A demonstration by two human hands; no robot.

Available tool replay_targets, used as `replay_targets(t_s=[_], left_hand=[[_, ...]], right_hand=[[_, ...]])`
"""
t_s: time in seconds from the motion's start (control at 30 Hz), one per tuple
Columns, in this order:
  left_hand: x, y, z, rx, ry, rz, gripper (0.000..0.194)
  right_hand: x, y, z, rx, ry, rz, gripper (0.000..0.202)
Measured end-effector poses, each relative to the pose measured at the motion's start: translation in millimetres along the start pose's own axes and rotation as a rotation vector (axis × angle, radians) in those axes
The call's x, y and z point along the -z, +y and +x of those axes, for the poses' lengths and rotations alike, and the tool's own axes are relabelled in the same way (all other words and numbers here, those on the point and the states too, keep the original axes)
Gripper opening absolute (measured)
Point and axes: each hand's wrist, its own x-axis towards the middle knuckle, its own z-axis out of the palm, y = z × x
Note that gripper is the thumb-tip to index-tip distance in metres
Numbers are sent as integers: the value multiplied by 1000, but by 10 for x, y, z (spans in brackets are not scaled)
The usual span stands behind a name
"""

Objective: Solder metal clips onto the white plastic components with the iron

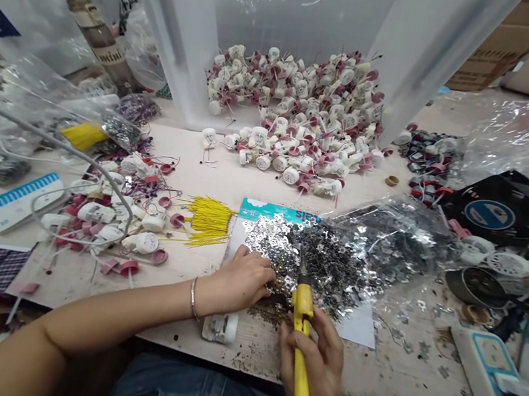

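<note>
My right hand [318, 362] is wrapped round a yellow-handled tool [302, 353], whose dark tip points into a pile of small shiny metal pieces [272, 243] and dark screw-like parts [330, 260]. Beside the pile's near left edge rests my left hand [243, 279], fingers curled and pressed together; whatever they hold is hidden. A bracelet is on that wrist. Just below the left wrist lies a white cylindrical part [221, 328] at the table's front edge. A bundle of yellow wires [210, 221] lies beyond the left hand.
White and pink parts spill from a large translucent bin [305, 15] at the back. More such parts [104, 215] lie at left, under a grey cable. On the right are a clear plastic bag [406, 228], a black object [517, 206] and a white-and-blue power strip [491, 385].
</note>
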Motion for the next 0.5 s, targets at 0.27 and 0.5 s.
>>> replay_targets(t_s=[0.27,0.5], left_hand=[[69,-148,-153,101,81,62,14],[9,-145,-73,-252,179,179,16]], right_hand=[[-239,110,112,101,-257,79,38],[-104,25,299,56,83,-110,19]])
